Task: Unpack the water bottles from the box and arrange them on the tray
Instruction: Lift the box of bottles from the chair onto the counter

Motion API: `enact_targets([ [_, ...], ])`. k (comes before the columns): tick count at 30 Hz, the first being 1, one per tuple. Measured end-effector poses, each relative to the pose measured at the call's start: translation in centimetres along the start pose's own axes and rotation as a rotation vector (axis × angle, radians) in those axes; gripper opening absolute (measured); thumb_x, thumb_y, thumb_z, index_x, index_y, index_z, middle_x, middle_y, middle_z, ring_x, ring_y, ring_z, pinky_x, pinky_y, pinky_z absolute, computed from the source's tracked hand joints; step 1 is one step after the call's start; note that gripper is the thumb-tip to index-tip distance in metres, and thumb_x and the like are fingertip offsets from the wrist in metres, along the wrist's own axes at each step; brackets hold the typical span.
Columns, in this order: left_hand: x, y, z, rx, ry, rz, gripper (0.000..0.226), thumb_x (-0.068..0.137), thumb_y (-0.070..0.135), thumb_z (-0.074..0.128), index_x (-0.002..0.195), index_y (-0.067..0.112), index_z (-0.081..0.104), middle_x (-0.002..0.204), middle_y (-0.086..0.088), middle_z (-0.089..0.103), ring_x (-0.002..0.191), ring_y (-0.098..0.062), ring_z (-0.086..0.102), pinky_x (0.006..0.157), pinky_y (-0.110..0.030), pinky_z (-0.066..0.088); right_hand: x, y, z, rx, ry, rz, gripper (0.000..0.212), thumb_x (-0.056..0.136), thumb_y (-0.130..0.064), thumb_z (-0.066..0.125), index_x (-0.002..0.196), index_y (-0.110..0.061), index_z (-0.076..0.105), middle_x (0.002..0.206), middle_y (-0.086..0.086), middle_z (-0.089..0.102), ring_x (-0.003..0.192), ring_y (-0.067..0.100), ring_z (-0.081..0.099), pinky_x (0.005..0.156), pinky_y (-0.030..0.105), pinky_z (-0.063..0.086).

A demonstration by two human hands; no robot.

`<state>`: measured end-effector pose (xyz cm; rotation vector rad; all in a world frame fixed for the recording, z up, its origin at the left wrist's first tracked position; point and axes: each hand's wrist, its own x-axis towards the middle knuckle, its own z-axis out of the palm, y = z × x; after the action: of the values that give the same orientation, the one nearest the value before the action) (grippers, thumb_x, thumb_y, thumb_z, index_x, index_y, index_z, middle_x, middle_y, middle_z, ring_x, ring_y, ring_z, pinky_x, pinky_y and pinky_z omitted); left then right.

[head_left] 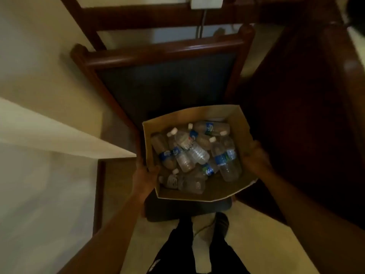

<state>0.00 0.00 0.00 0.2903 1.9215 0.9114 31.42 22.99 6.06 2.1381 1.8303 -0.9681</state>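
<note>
Left hand (145,175) at 9 o'clock and right hand (254,157) at 3 o'clock gripped the box (240,123) of loose water bottles (189,147).

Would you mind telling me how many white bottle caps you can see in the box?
6: two at the back, two left of centre, one right, one near the front. Others may be buried in the box.

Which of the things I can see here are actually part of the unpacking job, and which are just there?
Part of the job:
- cardboard box, held on each side by the left hand and right hand
- water bottles jumbled inside it
No tray is in view.

Just there:
- wooden chair with dark seat, under the box
- cable hanging behind it
</note>
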Motion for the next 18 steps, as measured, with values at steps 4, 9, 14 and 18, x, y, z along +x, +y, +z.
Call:
enact_targets([
  [4,-1.0,3.8,2.1,0.19,0.069,-0.06,0.04,0.1,0.04,0.055,0.136,0.024,0.052,0.115,0.001,0.067,0.11,-0.026,0.066,0.097,-0.05,0.053,2.5,0.8,1.0,0.025,0.052,0.051,0.045,0.102,-0.023,0.055,0.144,-0.007,0.048,0.143,0.021,0.053,0.129,0.04,0.053,0.102,0.044,0.043],
  [9,-1.8,4.9,2.4,0.464,0.252,-0.014,0.014,0.105,0.017,0.046,0.106,0.01,0.059,0.088,0.005,0.058,0.085,-0.018,0.057,0.079,-0.033,0.047,2.4,-0.1,1.0,-0.094,0.121,-0.021,0.029,0.104,-0.013,0.05,0.126,0.001,0.061,0.13,0.026,0.06,0.12,0.042,0.059,0.099,0.048,0.046],
  [14,-3.9,6.9,-0.7,0.473,0.273,0.066,0.023,0.105,0.017,0.051,0.083,0.019,0.058,0.079,0.002,0.059,0.076,-0.017,0.062,0.079,-0.037,0.056,-1.6,-1.2,-2.2,-0.106,0.117,-0.12,0.019,0.1,-0.019,0.055,0.104,-0.007,0.068,0.108,0.017,0.07,0.1,0.033,0.069,0.081,0.038,0.053],
  [18,-7.3,11.0,-4.5,0.69,0.307,0.261,0.018,0.094,0.002,0.056,0.078,0.01,0.059,0.068,-0.001,0.054,0.057,-0.015,0.048,0.054,-0.027,0.037,-7.5,-1.9,-5.9,-0.094,0.147,-0.222,0.011,0.093,-0.023,0.066,0.086,-0.016,0.067,0.082,0.004,0.068,0.083,0.026,0.072,0.07,0.033,0.055],
])
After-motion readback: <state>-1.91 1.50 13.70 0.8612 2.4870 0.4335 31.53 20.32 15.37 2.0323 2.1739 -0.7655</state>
